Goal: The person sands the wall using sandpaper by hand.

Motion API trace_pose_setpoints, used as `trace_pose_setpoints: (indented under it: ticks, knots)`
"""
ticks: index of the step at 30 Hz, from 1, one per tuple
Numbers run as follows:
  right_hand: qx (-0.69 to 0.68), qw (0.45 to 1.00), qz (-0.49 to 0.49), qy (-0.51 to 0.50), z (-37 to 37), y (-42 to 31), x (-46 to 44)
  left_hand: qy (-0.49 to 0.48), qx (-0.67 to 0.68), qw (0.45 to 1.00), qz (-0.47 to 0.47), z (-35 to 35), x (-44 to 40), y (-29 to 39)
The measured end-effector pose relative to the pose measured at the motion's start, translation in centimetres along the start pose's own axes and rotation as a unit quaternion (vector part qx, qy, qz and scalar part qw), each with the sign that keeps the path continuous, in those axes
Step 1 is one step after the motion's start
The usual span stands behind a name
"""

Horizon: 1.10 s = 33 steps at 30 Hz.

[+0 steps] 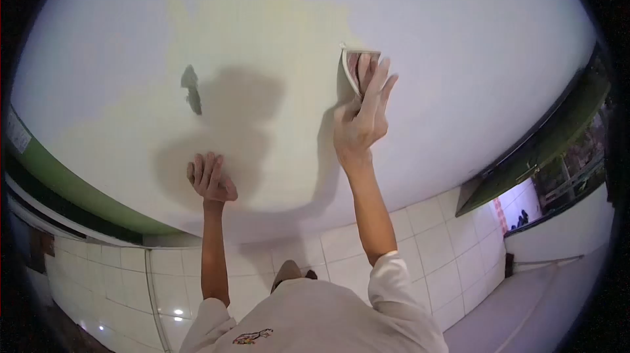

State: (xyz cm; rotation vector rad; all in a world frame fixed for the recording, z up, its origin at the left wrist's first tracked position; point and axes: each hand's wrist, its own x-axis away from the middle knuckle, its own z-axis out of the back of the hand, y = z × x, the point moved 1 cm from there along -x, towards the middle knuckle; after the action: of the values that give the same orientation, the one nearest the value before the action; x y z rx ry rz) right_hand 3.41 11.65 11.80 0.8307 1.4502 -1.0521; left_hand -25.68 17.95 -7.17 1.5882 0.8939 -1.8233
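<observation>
Two bare hands reach up to a smooth wall (433, 123). The right hand (362, 126) grips a thin sheet (352, 67): some fingers press into its reddish-brown inner face, while the others stand apart, extended beside its right side. Whether the thumb bears on it is hard to tell. The sheet lies against the wall at those fingertips, roughly wedge-shaped, with a pale rim, a nearly straight far edge and a bowed left side. Its long axis runs along the fingers, the narrow end towards the palm and the broad edge pointing away from the wrist. A small pale crumb (342, 45) sits at its upper left corner.

The left hand (213, 179) is lower and well apart, its fingers loosely bent with slight gaps between them; whether they touch the wall, or cover anything, cannot be told. Above these fingers is an irregular, elongated dark grey patch (191, 90), upright and ragged at its sides. Matte pale yellow (262, 31) spreads between and above the hands, its uneven border meeting whitish paint; the right hand is near that border. Soft shadows fall across the yellow, between the hands.

Below both hands, glossy, square-jointed pale floor tiles (433, 248) surround a shoe (287, 271), just beyond the light shirt (315, 320).
</observation>
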Motion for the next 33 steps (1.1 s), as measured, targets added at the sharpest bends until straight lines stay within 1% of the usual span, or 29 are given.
trace_pose_setpoints:
  ticks: [3, 5, 8, 9, 10, 14, 15, 16, 18, 19, 22, 23, 24, 26, 27, 28, 30, 32, 33]
  knots:
    - [0.005, 1.0, -0.01, 0.01, -0.3, -0.1, 0.4, 0.007, 0.013, 1.0, -0.002, -0.3, 0.4, -0.4]
    - [-0.005, 1.0, -0.021, -0.001, -0.1, 0.1, 1.3, 0.017, 0.018, 1.0, -0.006, -0.3, 0.1, -0.3]
    - [-0.009, 0.999, -0.034, -0.016, 0.1, 0.6, 2.9, -0.002, 0.003, 1.0, -0.009, -0.2, 0.3, -0.3]
    - [0.003, 1.0, -0.018, -0.009, 0.1, 0.8, 3.0, -0.008, -0.001, 1.0, -0.014, -0.4, 0.6, -0.3]
    - [0.015, 1.0, -0.003, -0.002, 0.0, 1.0, 2.9, -0.016, -0.005, 1.0, -0.02, -0.5, 0.8, -0.4]
    - [0.013, 1.0, 0.004, 0.022, 0.0, 1.6, 0.5, -0.025, -0.006, 0.999, -0.022, -0.5, 0.8, -0.2]
    - [0.024, 0.999, -0.01, 0.03, 0.0, 1.4, 0.0, -0.019, 0.0, 1.0, -0.022, -0.4, 0.7, -0.2]
    - [0.026, 0.999, -0.014, 0.028, 0.0, 1.1, 0.5, -0.012, 0.007, 1.0, -0.023, -0.4, 0.6, -0.1]
    - [0.001, 0.999, -0.053, 0.004, 0.3, 0.3, 1.8, -0.011, 0.008, 1.0, -0.022, -0.7, 0.8, 0.0]
    - [0.016, 0.999, -0.041, -0.013, 0.5, 0.3, 2.9, -0.008, 0.008, 1.0, -0.022, -0.8, 0.7, -0.1]
    - [0.036, 0.999, -0.017, -0.023, 1.0, 0.7, 2.0, -0.001, 0.012, 1.0, -0.021, -0.7, 0.5, 0.1]
    - [0.041, 0.999, 0.0, 0.008, 0.6, 1.2, 1.0, -0.003, 0.016, 1.0, -0.026, -1.1, 0.3, -0.1]
    - [0.046, 0.999, -0.008, 0.007, 0.4, 1.3, 0.1, -0.002, 0.012, 1.0, -0.024, -1.1, 0.2, -0.1]
    - [0.02, 0.999, -0.001, 0.042, 0.1, 1.4, -0.7, -0.006, 0.008, 1.0, -0.017, -0.9, 0.7, 0.3]
    - [0.014, 0.999, -0.029, 0.012, 0.2, 1.0, 0.4, -0.002, 0.014, 1.0, -0.019, -1.2, 0.7, 0.2]
    - [0.012, 1.0, -0.026, 0.012, 0.3, 0.6, 1.9, 0.0, 0.019, 1.0, -0.02, -1.2, 0.6, 0.1]
    - [-0.005, 0.998, -0.037, -0.046, 0.3, 0.3, 4.8, -0.004, 0.01, 1.0, -0.019, -1.2, 0.6, 0.1]
    - [-0.013, 0.999, -0.022, -0.035, 0.0, 1.7, 5.2, -0.017, -0.002, 1.0, -0.019, -1.0, 0.8, 0.2]
    - [-0.004, 1.0, 0.001, -0.02, 0.0, 1.8, 3.9, -0.015, -0.001, 1.0, -0.021, -0.8, 0.7, 0.0]
